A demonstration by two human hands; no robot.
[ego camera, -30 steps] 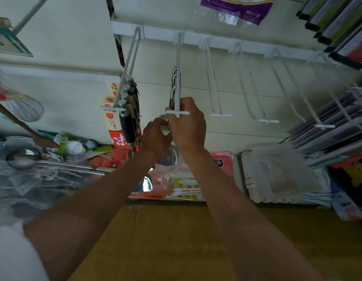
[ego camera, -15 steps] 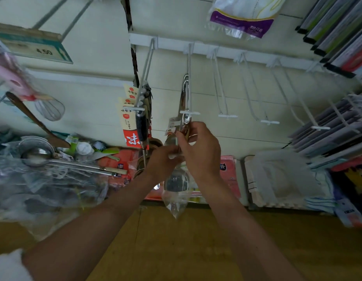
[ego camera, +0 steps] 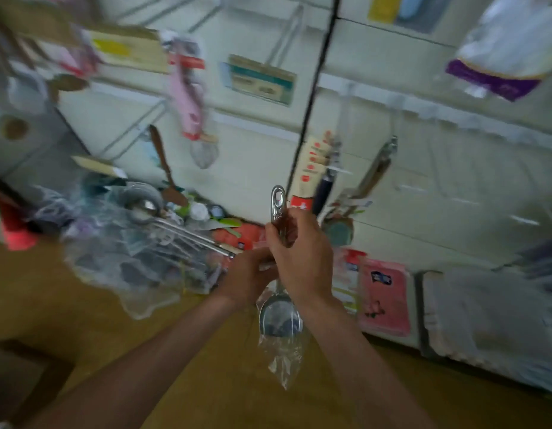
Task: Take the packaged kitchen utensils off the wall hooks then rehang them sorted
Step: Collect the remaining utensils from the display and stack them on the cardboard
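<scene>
My right hand (ego camera: 302,255) grips the brown handle of a steel ladle (ego camera: 279,311) wrapped in a clear plastic bag, its metal hanging loop sticking up above my fingers. My left hand (ego camera: 248,274) holds the same ladle lower on the shaft, just left of the right hand. The ladle is off the hooks, in front of the white wall. A similar steel utensil (ego camera: 375,171) still hangs on a hook to the right, beside a bunch of dark-handled packaged utensils with cream cards (ego camera: 318,178). The picture is blurred.
A heap of bagged ladles and utensils (ego camera: 144,239) lies at the foot of the wall on the wooden floor (ego camera: 82,320). A pink-packaged whisk (ego camera: 191,109) and a brown spoon (ego camera: 166,168) hang at left. Bare white hooks (ego camera: 454,187) jut out at right, pink packs (ego camera: 384,298) below.
The bagged ladle has come off the hook and moved down and left in both hands. The view has swung left and blurred.
</scene>
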